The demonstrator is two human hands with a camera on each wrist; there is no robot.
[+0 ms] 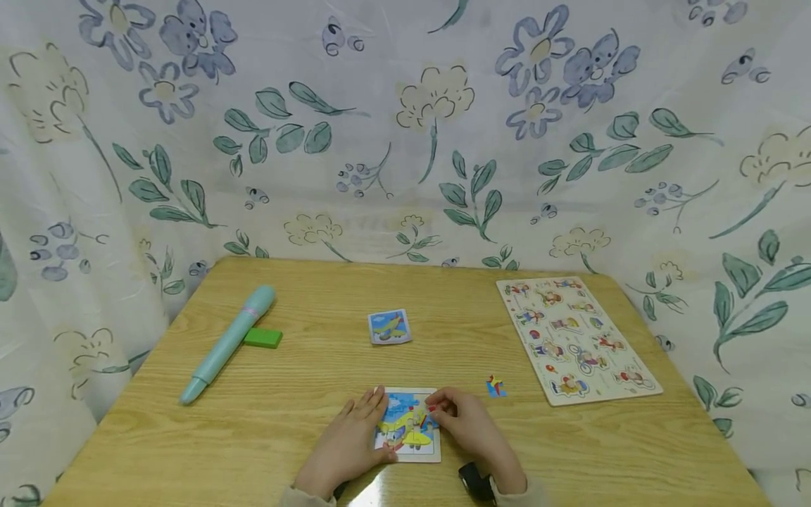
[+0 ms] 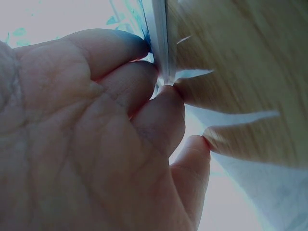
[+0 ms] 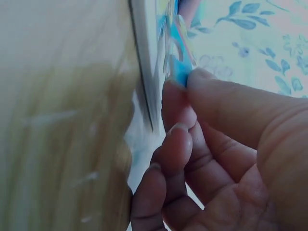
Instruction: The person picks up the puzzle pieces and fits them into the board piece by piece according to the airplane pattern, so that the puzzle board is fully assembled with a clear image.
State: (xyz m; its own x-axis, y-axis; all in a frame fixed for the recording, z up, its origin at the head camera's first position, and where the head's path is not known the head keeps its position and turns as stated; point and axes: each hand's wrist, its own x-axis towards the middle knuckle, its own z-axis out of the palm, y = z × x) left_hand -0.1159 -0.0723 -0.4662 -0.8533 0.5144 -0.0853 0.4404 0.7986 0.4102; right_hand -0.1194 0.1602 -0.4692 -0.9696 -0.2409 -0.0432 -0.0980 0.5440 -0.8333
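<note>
A square jigsaw puzzle of a yellow airplane on blue sky [image 1: 405, 428] lies in its pale tray [image 1: 426, 457] near the table's front. My left hand [image 1: 350, 440] rests along the tray's left side, fingers fairly straight, thumb at its lower left corner. At the right side my right hand [image 1: 465, 421] pinches a blue puzzle piece [image 3: 181, 70] between thumb and forefinger, tilted over the puzzle's right edge. The other fingers of that hand curl beneath. A loose puzzle piece in red, yellow and blue [image 1: 496, 386] lies right of the tray.
Behind the puzzle lies a small airplane picture card [image 1: 389, 327]. A pegboard-like board of figures [image 1: 579, 341] sits at the right. At the left, a teal pen-shaped stick [image 1: 229, 343] leans by a green block [image 1: 263, 338]. A patterned curtain [image 1: 405, 141] hangs behind the wooden table [image 1: 304, 373].
</note>
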